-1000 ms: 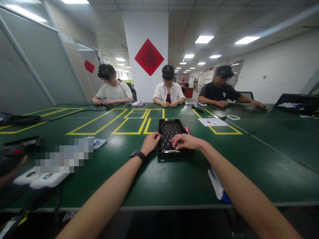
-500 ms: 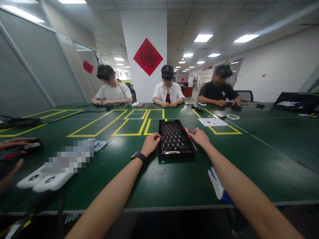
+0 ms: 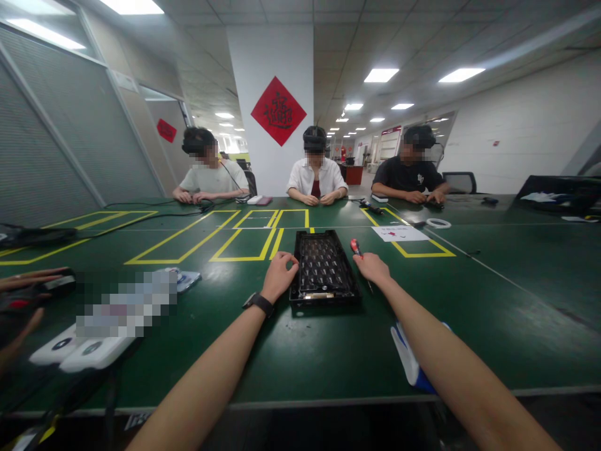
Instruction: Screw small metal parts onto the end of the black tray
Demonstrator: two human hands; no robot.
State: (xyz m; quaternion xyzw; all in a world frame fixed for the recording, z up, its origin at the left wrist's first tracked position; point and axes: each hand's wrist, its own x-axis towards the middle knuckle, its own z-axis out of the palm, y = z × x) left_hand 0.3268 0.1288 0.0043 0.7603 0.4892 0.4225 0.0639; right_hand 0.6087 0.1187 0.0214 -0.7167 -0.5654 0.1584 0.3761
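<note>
A black tray-like case [image 3: 325, 266] with a patterned inside lies on the green table [image 3: 328, 357] in front of me. At its left edge is my left hand [image 3: 280, 275], thumb and fingertips brought together; whether something small is between them cannot be made out. My right hand [image 3: 373, 269], just right of the case, is closed on a screwdriver [image 3: 355, 246] with a red and black handle. The handle points away from me and the thin shaft shows below the hand, its tip near the table.
White devices [image 3: 89, 351] and another person's hand [image 3: 28, 326] are at the left. A blue and white item [image 3: 410, 360] lies under my right forearm. Beyond are a paper sheet [image 3: 399, 233], a white ring [image 3: 438, 223], yellow tape outlines and three seated people.
The case has shifted slightly toward me and left. My right hand has moved a little away from the case's edge with the screwdriver, which is now gripped clear of the case.
</note>
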